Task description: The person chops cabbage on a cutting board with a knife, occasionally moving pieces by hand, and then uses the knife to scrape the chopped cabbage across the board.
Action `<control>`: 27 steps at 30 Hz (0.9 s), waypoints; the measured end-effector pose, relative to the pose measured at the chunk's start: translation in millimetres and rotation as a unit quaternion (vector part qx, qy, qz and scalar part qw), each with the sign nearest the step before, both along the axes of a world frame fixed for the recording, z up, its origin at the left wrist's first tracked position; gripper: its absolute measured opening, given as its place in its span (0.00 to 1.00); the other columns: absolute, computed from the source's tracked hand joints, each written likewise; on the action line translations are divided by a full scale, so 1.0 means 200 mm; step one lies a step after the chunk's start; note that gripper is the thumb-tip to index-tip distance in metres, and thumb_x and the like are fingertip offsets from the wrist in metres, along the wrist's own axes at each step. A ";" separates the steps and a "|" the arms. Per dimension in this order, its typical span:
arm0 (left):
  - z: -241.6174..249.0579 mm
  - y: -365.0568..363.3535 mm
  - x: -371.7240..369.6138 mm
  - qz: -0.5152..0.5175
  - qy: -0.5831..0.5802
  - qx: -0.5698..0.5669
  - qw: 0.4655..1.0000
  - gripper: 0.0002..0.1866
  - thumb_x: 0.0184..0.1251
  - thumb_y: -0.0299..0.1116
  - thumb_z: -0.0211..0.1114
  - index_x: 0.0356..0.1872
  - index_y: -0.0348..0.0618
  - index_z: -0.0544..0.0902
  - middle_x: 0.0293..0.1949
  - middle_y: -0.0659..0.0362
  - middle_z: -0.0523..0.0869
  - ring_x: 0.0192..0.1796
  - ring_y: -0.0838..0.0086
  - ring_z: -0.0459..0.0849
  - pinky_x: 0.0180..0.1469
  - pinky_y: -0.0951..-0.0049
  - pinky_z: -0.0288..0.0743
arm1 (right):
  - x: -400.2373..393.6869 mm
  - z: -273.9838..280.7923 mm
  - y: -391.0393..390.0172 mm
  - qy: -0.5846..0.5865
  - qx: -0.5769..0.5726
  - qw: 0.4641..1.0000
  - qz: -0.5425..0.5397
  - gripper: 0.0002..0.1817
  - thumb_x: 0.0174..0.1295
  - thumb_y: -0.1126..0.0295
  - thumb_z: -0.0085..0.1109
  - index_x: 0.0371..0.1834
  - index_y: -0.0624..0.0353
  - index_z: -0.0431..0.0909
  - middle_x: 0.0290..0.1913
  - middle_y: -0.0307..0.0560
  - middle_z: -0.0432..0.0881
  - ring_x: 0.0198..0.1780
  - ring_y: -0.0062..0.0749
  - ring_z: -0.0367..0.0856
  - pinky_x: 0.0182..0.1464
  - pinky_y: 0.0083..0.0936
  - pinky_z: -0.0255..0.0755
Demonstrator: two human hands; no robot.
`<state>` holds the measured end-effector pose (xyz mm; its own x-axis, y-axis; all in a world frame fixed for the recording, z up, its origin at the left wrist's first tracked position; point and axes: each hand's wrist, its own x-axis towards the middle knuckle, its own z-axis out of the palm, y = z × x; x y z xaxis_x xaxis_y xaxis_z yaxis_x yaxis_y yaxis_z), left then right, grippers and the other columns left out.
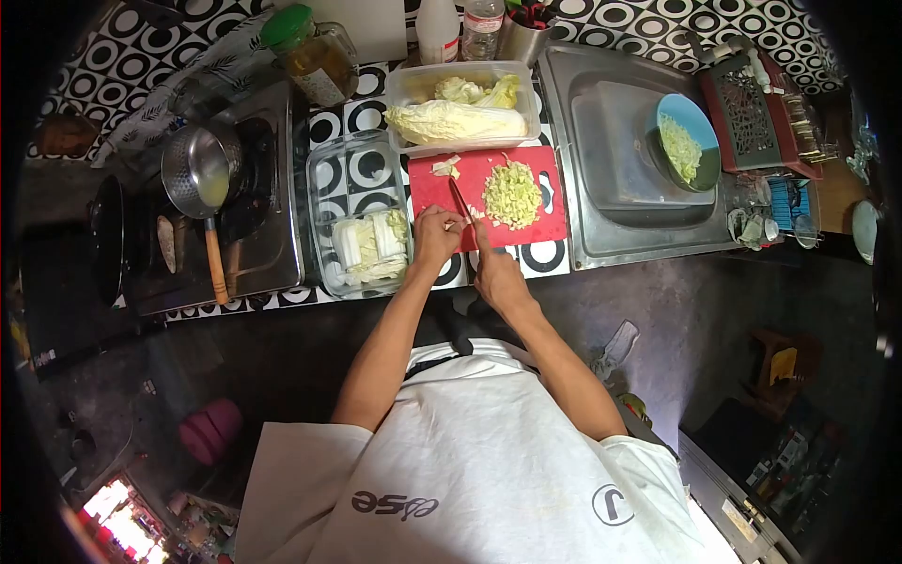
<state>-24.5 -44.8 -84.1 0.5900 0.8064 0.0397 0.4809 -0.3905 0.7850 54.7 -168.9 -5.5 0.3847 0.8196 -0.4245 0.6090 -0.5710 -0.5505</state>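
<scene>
On the red cutting board [427,193] lies a heap of chopped cabbage [512,195], with a few loose pieces near the top left. My right hand [501,278] grips a knife [460,198], its blade pointing up and left across the board. Bent fingers of my left hand [438,235] press on small pale pieces beside the blade at the board's lower edge. Left of the board, a glass dish [326,197] holds cut cabbage leaves [371,246]. Behind the board, a plastic container [533,80] holds a large cabbage piece [458,124].
A saucepan [195,172] rests on the stove [268,254] at the left. At the right, a blue bowl [680,143] of shredded cabbage stands in the steel sink area [601,240]. Bottles [437,33] and a green-lidded jar [318,70] line the back.
</scene>
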 end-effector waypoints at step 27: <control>0.02 0.00 -0.01 -0.023 -0.026 0.018 0.999 0.05 0.44 0.25 0.68 0.26 0.40 0.84 0.25 0.56 0.82 0.28 0.67 0.81 0.45 0.68 0.72 | -0.05 -0.12 -0.08 -0.041 -0.006 0.999 0.018 0.48 0.50 0.79 0.55 0.73 0.48 0.38 0.29 0.67 0.79 0.32 0.62 0.80 0.37 0.51 0.74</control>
<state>-25.8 -44.5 -81.1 0.6234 0.7756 0.0990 0.4210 -0.4396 0.7934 44.6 -185.0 -29.8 0.3892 0.8287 -0.4022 0.6718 -0.5541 -0.4916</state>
